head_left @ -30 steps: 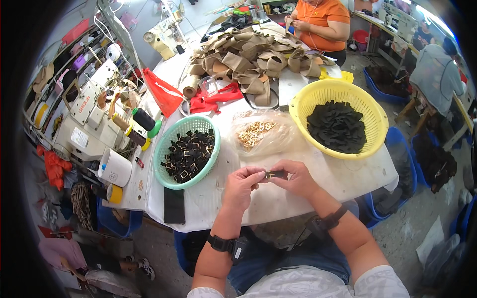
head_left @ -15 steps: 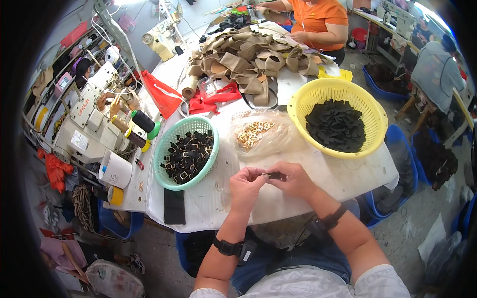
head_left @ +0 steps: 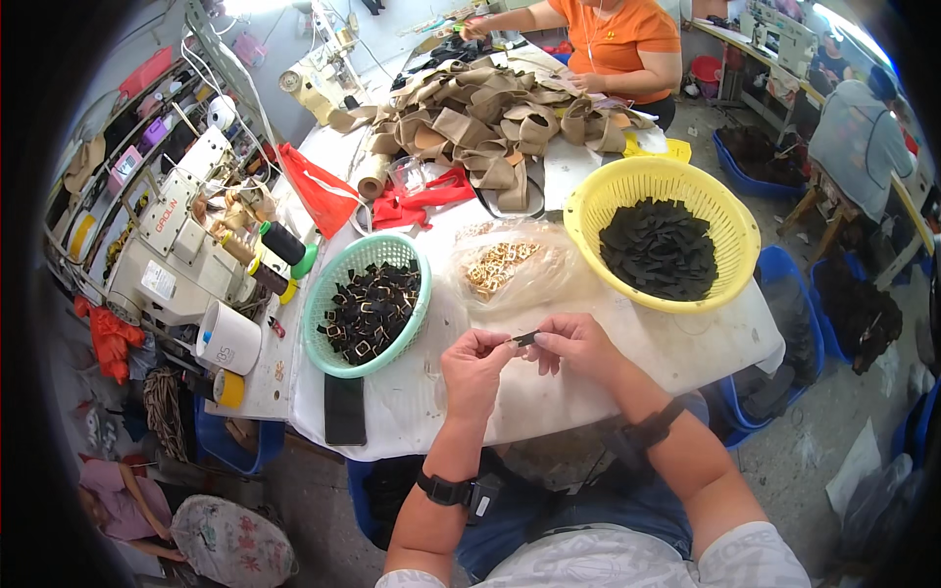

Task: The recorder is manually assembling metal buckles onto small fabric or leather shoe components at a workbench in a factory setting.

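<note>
Over the near side of the table, my left hand (head_left: 474, 370) and my right hand (head_left: 580, 348) meet fingertip to fingertip. A short black fabric strip (head_left: 526, 339) is pinched between my right thumb and fingers. At its left end my left fingers pinch what looks like a small gold metal buckle, mostly hidden by the fingertips. Just beyond my hands, a clear plastic bag (head_left: 554, 277) lies open with many gold buckles (head_left: 495, 267). To the right stands a yellow basket (head_left: 737, 240) of black strips (head_left: 659, 250); to the left, a mint-green basket (head_left: 423, 306) of strips fitted with gold buckles (head_left: 368, 312).
A black phone (head_left: 344, 410) lies at the table's left edge. Beyond are red cloth (head_left: 431, 194) and a heap of brown pieces (head_left: 480, 122), with a co-worker in orange (head_left: 627, 44) behind. A sewing machine (head_left: 176, 235) and thread spools (head_left: 284, 243) stand left.
My hands have shifted slightly; the right fingers have loosened and fanned out, so more of the black strip shows. The co-worker's arm across the table has reached further left.
</note>
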`<state>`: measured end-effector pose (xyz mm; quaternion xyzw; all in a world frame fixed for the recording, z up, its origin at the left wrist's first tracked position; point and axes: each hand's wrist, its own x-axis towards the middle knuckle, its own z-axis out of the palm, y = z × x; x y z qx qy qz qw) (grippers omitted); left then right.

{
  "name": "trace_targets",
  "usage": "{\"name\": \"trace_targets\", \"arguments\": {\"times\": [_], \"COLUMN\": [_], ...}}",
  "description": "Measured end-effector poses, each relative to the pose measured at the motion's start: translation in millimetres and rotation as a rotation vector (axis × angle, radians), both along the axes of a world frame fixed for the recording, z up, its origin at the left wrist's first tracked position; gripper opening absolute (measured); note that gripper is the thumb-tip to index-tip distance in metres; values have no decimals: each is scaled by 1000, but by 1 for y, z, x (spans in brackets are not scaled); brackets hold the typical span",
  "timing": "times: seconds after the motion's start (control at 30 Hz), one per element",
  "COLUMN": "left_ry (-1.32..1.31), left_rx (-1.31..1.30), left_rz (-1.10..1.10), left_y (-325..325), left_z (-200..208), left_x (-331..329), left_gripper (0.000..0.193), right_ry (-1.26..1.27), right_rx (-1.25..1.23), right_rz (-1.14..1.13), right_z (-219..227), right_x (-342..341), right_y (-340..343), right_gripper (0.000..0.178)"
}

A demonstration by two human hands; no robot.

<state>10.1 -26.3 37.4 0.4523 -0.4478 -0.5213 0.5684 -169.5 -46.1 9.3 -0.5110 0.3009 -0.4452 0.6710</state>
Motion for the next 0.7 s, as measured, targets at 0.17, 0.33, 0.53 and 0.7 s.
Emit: {"name": "trace_targets", "arguments": {"times": [0.17, 0.33, 0.53, 0.7], "left_ry": [6, 6, -4, 14], "left_rx": [2, 12, -3, -4], "left_rz": [7, 2, 2, 4], "left_y": [1, 0, -2, -2], "left_z": [0, -1, -4, -4], "left_x": [-1, -1, 1, 2], "left_gripper": [9, 9, 8, 8], "right_ry": [-7, -15, -16, -22], "right_rx": [-7, -21, -17, -8], "right_rz": [6, 16, 15, 18], "right_z": [2, 0, -2, -4], "right_x": [0, 1, 1, 1], "right_y": [1, 0, -1, -2], "right_gripper": [14, 15, 15, 17]}}
